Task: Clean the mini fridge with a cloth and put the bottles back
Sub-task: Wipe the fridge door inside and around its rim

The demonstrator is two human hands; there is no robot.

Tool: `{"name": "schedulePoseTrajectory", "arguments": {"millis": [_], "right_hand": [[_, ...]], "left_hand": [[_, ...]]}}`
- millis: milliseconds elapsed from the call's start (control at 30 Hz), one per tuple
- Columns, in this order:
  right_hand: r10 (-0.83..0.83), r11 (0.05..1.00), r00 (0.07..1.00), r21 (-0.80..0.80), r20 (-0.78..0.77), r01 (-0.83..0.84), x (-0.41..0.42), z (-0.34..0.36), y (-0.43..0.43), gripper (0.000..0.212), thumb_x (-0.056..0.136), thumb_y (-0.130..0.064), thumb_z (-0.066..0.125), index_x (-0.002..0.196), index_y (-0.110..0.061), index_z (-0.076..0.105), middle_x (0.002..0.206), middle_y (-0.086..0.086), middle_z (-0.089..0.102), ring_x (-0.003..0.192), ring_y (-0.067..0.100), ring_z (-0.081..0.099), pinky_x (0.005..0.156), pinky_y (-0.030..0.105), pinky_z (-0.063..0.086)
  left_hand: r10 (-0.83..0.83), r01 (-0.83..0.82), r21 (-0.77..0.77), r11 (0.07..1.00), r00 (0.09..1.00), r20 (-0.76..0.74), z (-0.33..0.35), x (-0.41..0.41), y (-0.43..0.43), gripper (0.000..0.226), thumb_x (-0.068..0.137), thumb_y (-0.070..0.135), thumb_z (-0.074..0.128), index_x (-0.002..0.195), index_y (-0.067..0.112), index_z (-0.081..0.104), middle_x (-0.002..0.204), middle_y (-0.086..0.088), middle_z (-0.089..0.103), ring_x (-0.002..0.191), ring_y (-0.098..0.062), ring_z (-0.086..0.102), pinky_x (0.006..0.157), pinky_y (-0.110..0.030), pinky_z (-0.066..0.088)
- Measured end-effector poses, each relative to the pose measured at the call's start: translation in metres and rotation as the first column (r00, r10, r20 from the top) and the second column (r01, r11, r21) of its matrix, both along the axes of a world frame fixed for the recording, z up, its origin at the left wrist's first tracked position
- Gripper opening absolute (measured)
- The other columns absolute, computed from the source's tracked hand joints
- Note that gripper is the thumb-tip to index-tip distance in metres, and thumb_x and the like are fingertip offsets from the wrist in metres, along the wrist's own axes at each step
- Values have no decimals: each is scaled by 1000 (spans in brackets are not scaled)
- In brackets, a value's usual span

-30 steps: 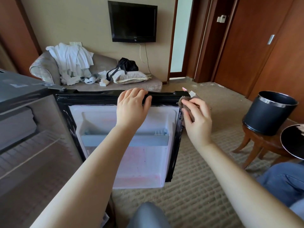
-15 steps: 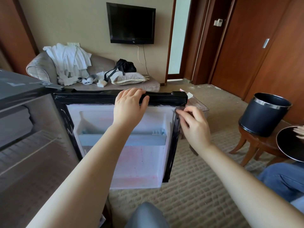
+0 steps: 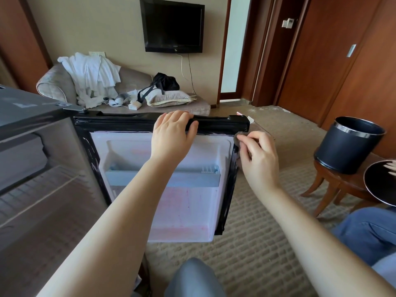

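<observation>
My right hand (image 3: 258, 156) pinches the grey cloth (image 3: 237, 137) against the open fridge door (image 3: 188, 211) at its upper right edge. Just beside it, my left hand (image 3: 171, 133) curls over the door's top rim. Well to the right a black bin (image 3: 347, 144); sofa (image 3: 57, 86) beyond.

Your mini fridge (image 3: 32, 108) standing open, white-lined door (image 3: 182, 206) swung wide facing you, small grey cloth (image 3: 237, 137) bunched against its upper right corner

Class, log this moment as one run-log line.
phase: wiping | left hand: grips fridge door top | right hand: holds cloth against door edge
</observation>
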State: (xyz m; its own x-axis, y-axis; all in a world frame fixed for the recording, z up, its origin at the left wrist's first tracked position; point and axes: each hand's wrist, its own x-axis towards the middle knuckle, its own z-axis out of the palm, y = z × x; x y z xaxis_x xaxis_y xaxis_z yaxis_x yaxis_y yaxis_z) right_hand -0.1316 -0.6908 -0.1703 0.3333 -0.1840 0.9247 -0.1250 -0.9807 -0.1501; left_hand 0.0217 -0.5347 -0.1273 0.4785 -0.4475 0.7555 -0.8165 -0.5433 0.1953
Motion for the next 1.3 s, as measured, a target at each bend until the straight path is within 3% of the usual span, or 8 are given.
{"name": "schedulePoseTrajectory", "arguments": {"millis": [133, 267, 433, 600, 767, 933, 1100, 1300], "right_hand": [[-6, 1000, 996, 2, -94, 7, 3, -5, 1, 22, 89, -4, 61, 109, -2, 70, 98, 11, 61, 91, 27, 59, 77, 32, 52], [-36, 999, 999, 9, -31, 36, -1, 3, 1, 21, 88, -1, 63, 106, -3, 72, 96, 11, 60, 89, 28, 57, 78, 33, 51], [-27, 997, 995, 67, -96, 34, 4, 1, 8, 23, 85, 2, 63, 106, -2, 71, 95, 11, 60, 90, 28, 58, 73, 33, 51], [-20, 999, 1000, 35, -16, 20, -2, 2, 6, 21, 84, 4, 64, 102, -3, 73, 95, 10, 60, 89, 26, 56, 75, 30, 49], [26, 997, 987, 76, -157, -14, -9, -28, 6, 23, 79, 5, 68, 98, -6, 74, 96, 7, 62, 88, 21, 59, 63, 35, 54], [79, 994, 992, 69, 102, -86, -20, 45, -4, 15, 90, -3, 62, 99, -4, 74, 99, 10, 62, 90, 18, 60, 77, 24, 50], [160, 987, 982, -2, 99, -161, -16, 26, 5, 12, 89, -1, 63, 96, -2, 73, 95, 13, 61, 88, 22, 61, 82, 36, 52], [99, 993, 988, 46, 120, -105, -26, 45, 14, 13, 90, -5, 62, 99, -5, 72, 98, 12, 62, 93, 18, 60, 84, 26, 51]], "left_hand": [[-2, 2, 7, 1000, 1000, -22, 3, 0, -2, 49, 93, 43, 32, 111, 13, 66, 111, -2, 67, 105, -25, 59, 99, -34, 34], [10, -10, -8, 1000, 1000, 9, 0, 1, -1, 46, 94, 42, 34, 108, 13, 67, 108, -2, 67, 102, -26, 60, 98, -33, 34], [6, -6, -9, 1000, 1000, -25, 2, 1, -2, 49, 92, 43, 34, 110, 13, 68, 112, -3, 68, 104, -25, 60, 100, -34, 35], [9, -9, -26, 1000, 1000, 9, -1, 0, 1, 45, 93, 42, 37, 107, 13, 68, 109, -2, 68, 102, -25, 60, 98, -33, 34], [-5, 4, -16, 1000, 1000, -16, 2, -2, 1, 48, 93, 44, 35, 109, 13, 68, 110, -2, 68, 103, -25, 60, 98, -33, 34], [-2, 4, -46, 999, 999, 42, -2, -6, 6, 40, 94, 39, 40, 106, 14, 68, 106, 0, 68, 100, -25, 61, 96, -32, 35], [-35, 37, -45, 998, 998, 43, -1, -9, 13, 42, 95, 42, 38, 108, 15, 67, 108, 1, 67, 101, -24, 60, 96, -30, 33], [-56, 56, -11, 998, 998, 16, 1, -12, 16, 46, 95, 44, 36, 108, 14, 67, 107, -2, 67, 100, -27, 60, 95, -32, 34]]}}
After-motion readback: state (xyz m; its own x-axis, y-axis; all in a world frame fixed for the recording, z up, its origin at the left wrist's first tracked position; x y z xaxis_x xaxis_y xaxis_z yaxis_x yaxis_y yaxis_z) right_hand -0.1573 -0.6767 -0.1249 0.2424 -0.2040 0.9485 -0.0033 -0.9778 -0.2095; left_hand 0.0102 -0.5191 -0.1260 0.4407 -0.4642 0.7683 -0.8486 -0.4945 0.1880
